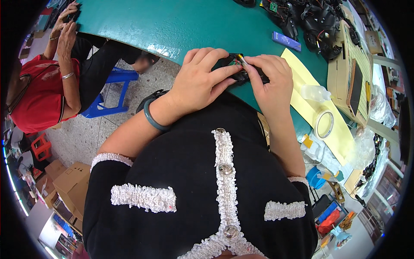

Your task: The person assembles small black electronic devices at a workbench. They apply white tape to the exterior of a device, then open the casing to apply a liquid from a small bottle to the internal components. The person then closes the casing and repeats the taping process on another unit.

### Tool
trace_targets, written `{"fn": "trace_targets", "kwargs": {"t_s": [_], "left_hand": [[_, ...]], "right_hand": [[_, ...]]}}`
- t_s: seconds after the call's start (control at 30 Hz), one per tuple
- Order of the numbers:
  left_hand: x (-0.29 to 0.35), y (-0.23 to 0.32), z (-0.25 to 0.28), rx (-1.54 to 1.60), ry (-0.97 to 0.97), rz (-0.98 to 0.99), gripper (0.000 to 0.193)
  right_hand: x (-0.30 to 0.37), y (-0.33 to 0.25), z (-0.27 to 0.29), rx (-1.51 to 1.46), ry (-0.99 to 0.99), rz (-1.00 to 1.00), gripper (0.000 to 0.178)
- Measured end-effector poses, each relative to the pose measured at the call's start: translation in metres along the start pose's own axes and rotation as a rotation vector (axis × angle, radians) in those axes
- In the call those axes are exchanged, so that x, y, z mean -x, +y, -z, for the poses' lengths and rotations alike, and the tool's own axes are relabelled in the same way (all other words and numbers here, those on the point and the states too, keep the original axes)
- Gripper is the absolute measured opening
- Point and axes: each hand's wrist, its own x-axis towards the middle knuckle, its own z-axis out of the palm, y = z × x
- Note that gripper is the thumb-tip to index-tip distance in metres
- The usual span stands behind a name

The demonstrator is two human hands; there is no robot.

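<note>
At the near edge of the green table, a black plastic housing [235, 77] with a green circuit board and thin wires sits between my hands. My left hand [199, 77] is closed on the housing's left side, its fingers reaching over the board. Thumb and forefinger of my right hand [272, 80] pinch a small silvery piece with a yellow end [243, 60], held above the housing. What that piece is I cannot make out. My fingers cover much of the housing.
Black housings with wires [317, 26] are heaped at the far right beside a blue-purple box [286, 41]. A yellow sheet [297, 82] carries a translucent bottle [316, 93] and a tape roll [324, 124]. At left, a person in red [47, 90] works near a blue stool [113, 93].
</note>
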Motion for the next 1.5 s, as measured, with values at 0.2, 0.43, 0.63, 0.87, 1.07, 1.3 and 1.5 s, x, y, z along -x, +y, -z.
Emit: {"fn": "trace_targets", "kwargs": {"t_s": [0.2,0.43,0.63,0.87,1.07,1.3,1.5], "left_hand": [[0.002,-0.006,-0.003,0.067,0.001,0.001,0.033],[0.002,-0.008,-0.004,0.136,0.033,0.049,0.041],[0.0,-0.006,-0.006,0.146,0.175,0.194,0.055],[0.001,-0.008,-0.003,0.116,0.104,0.182,0.052],[0.001,-0.007,-0.001,0.157,0.067,0.14,0.042],[-0.004,0.001,0.0,-0.037,-0.042,0.007,0.036],[-0.001,-0.011,0.005,0.108,0.013,0.101,0.048]], "right_hand": [[-0.003,0.002,0.0,-0.009,-0.066,-0.022,0.009],[-0.006,0.004,0.001,-0.009,-0.1,-0.015,0.009],[-0.004,0.004,-0.002,-0.021,-0.07,-0.032,0.009],[-0.004,0.006,-0.002,-0.031,-0.062,-0.027,0.009],[-0.003,0.004,-0.002,-0.031,-0.062,-0.032,0.009],[-0.003,0.006,-0.003,-0.023,-0.053,-0.013,0.009],[-0.003,0.005,0.0,-0.026,-0.077,-0.008,0.017]]}}
